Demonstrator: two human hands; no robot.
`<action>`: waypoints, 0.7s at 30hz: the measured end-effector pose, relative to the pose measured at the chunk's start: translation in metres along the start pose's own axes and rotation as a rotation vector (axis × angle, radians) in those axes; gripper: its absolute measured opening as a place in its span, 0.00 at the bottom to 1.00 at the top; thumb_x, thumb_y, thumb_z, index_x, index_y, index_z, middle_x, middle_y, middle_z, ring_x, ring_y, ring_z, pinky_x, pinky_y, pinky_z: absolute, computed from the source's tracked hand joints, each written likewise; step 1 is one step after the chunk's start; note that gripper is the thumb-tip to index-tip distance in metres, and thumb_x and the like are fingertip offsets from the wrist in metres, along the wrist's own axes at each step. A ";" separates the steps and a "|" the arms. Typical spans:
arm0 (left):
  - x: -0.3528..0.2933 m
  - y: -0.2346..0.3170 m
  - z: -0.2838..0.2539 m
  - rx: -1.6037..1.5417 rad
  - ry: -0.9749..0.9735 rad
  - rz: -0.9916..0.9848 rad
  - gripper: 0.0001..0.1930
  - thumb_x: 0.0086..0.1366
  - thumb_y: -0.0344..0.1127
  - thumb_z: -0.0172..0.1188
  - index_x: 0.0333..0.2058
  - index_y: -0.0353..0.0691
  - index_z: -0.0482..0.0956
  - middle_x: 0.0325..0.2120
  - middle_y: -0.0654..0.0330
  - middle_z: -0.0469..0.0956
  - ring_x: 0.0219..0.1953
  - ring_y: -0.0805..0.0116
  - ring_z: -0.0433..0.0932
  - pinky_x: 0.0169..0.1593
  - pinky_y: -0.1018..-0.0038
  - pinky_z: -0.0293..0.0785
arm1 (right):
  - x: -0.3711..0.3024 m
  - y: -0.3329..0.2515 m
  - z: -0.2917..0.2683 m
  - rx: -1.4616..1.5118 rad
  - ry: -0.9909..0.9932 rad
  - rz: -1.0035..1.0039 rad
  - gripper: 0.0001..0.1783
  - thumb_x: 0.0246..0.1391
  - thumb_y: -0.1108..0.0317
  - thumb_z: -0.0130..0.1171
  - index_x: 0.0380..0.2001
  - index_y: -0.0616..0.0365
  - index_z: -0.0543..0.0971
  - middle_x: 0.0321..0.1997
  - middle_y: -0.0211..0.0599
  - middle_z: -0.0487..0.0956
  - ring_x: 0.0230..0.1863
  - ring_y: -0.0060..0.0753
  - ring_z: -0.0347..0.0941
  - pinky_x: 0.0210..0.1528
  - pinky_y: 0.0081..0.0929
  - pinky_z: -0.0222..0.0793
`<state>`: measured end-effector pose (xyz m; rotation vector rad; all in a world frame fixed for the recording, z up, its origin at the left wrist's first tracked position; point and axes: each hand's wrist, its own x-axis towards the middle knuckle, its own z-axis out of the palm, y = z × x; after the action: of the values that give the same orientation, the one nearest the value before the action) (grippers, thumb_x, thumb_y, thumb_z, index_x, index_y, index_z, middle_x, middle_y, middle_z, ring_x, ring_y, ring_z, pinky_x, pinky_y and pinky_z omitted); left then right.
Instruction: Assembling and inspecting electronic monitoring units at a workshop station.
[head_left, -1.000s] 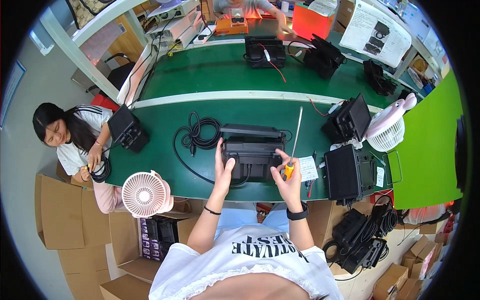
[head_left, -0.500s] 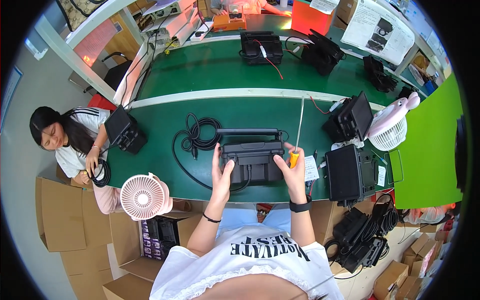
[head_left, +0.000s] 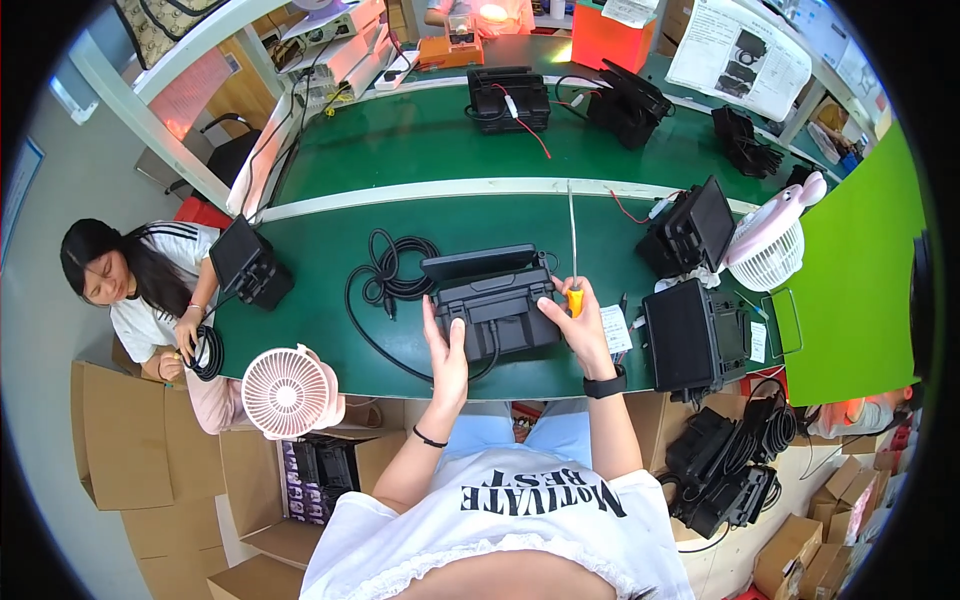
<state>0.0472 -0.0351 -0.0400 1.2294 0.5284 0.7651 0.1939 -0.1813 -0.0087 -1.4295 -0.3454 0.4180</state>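
Observation:
A black plastic case [head_left: 503, 312] with a raised flat panel [head_left: 480, 262] along its far side sits in front of me on the green bench. My left hand [head_left: 446, 352] grips its left end, thumb on the near face. At the right end my right hand [head_left: 583, 325] steadies the case with its thumb. The same right hand has a screwdriver [head_left: 575, 300] in its fingers, yellow handle low and long shaft pointing away from me. From the case's near face runs a black cable [head_left: 492, 352], and a coil of black cable [head_left: 395, 265] lies to the left.
Right of the case are a paper slip [head_left: 614, 330], another black case with a panel [head_left: 683, 337] and a pink fan [head_left: 770, 245]. A second fan [head_left: 290, 393] stands at the front left. A co-worker [head_left: 150, 290] handles cable at the left end. Several cases sit beyond the white divider [head_left: 420, 194].
The case has turned slightly, its right end now farther from me. The screwdriver has shifted left and away with my right hand. My left hand keeps its hold.

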 end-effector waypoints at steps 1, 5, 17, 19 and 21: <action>0.000 -0.001 0.000 -0.002 -0.002 0.007 0.35 0.74 0.35 0.49 0.73 0.45 0.42 0.71 0.49 0.43 0.71 0.57 0.48 0.71 0.65 0.45 | 0.002 0.001 -0.001 -0.011 -0.010 -0.006 0.22 0.50 0.67 0.73 0.37 0.53 0.67 0.56 0.42 0.76 0.34 0.10 0.60 0.38 0.12 0.63; 0.002 -0.002 0.004 0.062 0.003 0.060 0.34 0.74 0.35 0.49 0.73 0.45 0.42 0.71 0.49 0.42 0.72 0.56 0.45 0.72 0.64 0.42 | 0.009 0.025 -0.006 -0.099 0.002 -0.108 0.22 0.50 0.66 0.73 0.36 0.54 0.67 0.54 0.44 0.77 0.52 0.22 0.72 0.44 0.17 0.66; 0.044 0.081 0.031 1.308 -0.527 0.813 0.32 0.53 0.48 0.69 0.58 0.51 0.73 0.58 0.59 0.69 0.64 0.55 0.63 0.68 0.37 0.42 | -0.023 0.019 -0.028 -0.213 0.144 -0.114 0.14 0.64 0.65 0.58 0.49 0.55 0.69 0.48 0.34 0.82 0.42 0.20 0.75 0.39 0.18 0.67; 0.063 0.074 0.042 1.292 -0.598 0.744 0.32 0.54 0.49 0.67 0.58 0.51 0.73 0.57 0.58 0.72 0.59 0.54 0.70 0.66 0.50 0.58 | -0.037 0.011 -0.034 -0.245 0.155 -0.111 0.15 0.64 0.71 0.55 0.52 0.57 0.69 0.45 0.35 0.83 0.44 0.26 0.78 0.48 0.26 0.72; 0.074 0.065 0.048 1.314 -0.643 0.738 0.30 0.54 0.47 0.66 0.56 0.49 0.75 0.55 0.56 0.75 0.53 0.52 0.77 0.58 0.59 0.72 | -0.054 -0.001 -0.036 -0.268 0.122 -0.060 0.17 0.64 0.72 0.55 0.54 0.57 0.69 0.46 0.34 0.83 0.42 0.25 0.78 0.46 0.26 0.73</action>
<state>0.1155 0.0001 0.0383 2.8576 -0.0670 0.5059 0.1633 -0.2391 -0.0103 -1.6932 -0.3546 0.2398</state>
